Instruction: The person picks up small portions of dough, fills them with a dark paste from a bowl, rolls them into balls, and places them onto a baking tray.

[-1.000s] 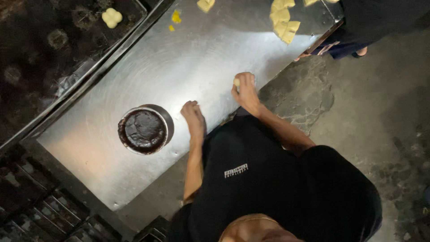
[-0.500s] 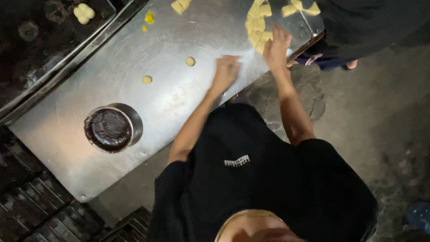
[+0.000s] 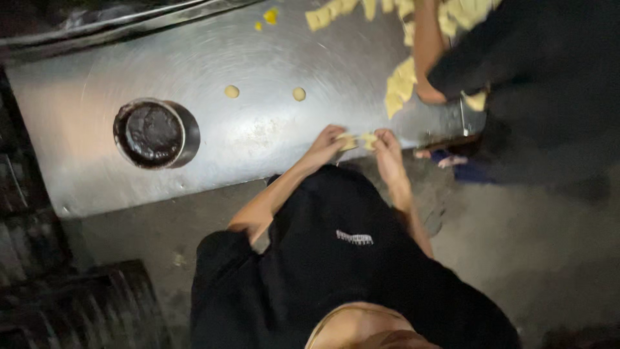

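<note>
Hands together, fingers (image 3: 336,137) pinching dough (image 3: 356,140)

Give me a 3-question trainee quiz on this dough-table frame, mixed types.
1. True or false: the left hand and the right hand both hold the yellow dough piece at the near edge of the metal table.
2. How many small dough balls lie apart on the table beyond the hands? A) two B) five C) none
3. What fills the round metal tin to the left of the hands?

Key
1. True.
2. A: one dough ball and a second ball.
3. A dark paste-like filling.
</note>
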